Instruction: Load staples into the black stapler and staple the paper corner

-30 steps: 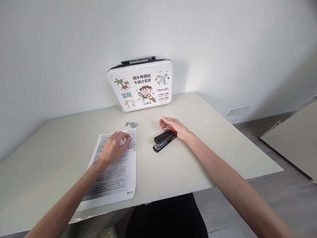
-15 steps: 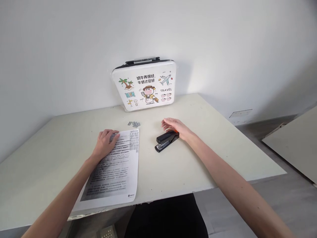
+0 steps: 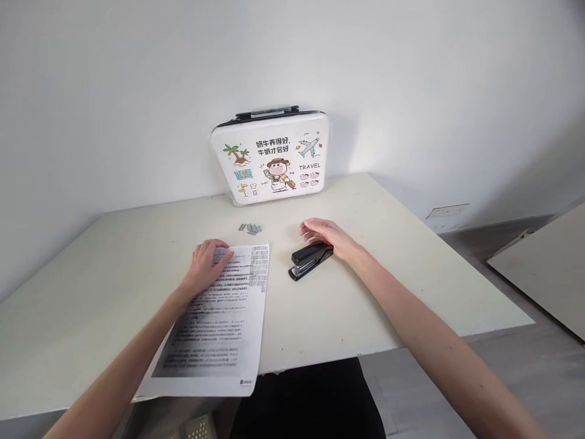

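My left hand point(image 3: 208, 265) lies on the upper left part of a printed paper sheet point(image 3: 217, 341), thumb apart from the fingers. The lower edge of the paper reaches past the table's front edge. To the right, a black stapler point(image 3: 311, 257) rests on the table with its front end facing left. Loosely curved fingers mark my right hand point(image 3: 329, 235), which is open at the rear of the stapler and partly covers that end. A bit of orange shows there. Several small grey staple strips point(image 3: 250, 228) lie just beyond the top of the paper.
A white case point(image 3: 274, 158) with cartoon prints and a black handle leans against the wall at the table's back. The pale table point(image 3: 347, 317) ends close to my body. On the right wall there is a socket plate point(image 3: 448, 211).
My left hand and the paper have moved right and slightly toward me, and the paper now hangs further over the front edge. My right hand and the stapler look nearly unchanged.
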`<state>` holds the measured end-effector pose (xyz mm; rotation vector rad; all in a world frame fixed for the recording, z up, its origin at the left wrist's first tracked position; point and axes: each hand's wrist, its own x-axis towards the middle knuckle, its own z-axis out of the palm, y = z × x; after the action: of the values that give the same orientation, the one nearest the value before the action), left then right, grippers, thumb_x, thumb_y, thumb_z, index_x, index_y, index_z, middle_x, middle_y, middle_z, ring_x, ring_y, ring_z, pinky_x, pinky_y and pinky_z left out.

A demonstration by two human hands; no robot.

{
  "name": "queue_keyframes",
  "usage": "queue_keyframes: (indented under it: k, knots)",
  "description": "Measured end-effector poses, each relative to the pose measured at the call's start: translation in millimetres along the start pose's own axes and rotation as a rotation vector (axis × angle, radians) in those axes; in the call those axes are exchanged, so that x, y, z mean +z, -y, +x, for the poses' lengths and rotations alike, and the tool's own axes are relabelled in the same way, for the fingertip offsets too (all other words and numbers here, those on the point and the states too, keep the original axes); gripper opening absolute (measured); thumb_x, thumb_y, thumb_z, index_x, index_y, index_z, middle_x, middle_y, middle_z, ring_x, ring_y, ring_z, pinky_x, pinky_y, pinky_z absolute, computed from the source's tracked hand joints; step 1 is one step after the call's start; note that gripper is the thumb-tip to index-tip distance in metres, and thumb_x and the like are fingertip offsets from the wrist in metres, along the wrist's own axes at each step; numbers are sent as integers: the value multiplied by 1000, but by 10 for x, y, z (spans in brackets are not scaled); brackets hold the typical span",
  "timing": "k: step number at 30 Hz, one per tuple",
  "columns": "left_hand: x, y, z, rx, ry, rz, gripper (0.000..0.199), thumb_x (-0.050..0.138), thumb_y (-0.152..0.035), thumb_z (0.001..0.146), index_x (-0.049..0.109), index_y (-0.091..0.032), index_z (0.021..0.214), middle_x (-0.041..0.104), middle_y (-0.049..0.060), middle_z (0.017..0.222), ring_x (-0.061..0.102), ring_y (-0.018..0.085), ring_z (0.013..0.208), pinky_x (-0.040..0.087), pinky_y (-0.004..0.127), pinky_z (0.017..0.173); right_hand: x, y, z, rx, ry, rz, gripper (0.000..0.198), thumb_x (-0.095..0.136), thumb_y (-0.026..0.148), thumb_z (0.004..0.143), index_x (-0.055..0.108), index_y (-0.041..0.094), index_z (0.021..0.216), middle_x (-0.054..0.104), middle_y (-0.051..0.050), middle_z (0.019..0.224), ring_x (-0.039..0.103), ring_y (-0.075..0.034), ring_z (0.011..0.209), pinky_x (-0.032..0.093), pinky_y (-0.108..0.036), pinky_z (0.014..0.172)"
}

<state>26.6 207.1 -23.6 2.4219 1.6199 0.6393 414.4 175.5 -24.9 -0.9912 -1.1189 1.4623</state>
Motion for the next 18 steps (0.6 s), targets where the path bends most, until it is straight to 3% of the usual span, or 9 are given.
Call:
queue_keyframes:
  k: [5, 10, 18]
  knots:
    - [49, -97, -6, -18, 1, -24, 42, 53, -59, 98, 61, -24, 120, 65, 10, 128, 53, 33, 126, 35, 55, 114, 9, 13, -12, 2, 0, -4, 45, 85, 64, 76, 78, 22, 92, 77, -4, 99, 68, -15, 84, 54, -27, 78]
    - [84, -226, 5, 56, -15, 63, 43, 50, -56, 100, 64, -24, 125, 63, 12, 121, 51, 35, 122, 36, 58, 113, 8, 21, -5, 4, -1, -3, 45, 85, 64, 76, 78, 23, 92, 77, -5, 99, 68, -17, 85, 53, -28, 79]
    - [141, -360, 61, 57, -22, 79, 37, 46, -52, 101, 64, -23, 114, 59, 14, 114, 49, 36, 115, 39, 59, 109, 7, 38, -5, -3, 7, -18, 44, 83, 64, 77, 77, 23, 92, 77, -4, 100, 68, -17, 86, 53, -29, 80]
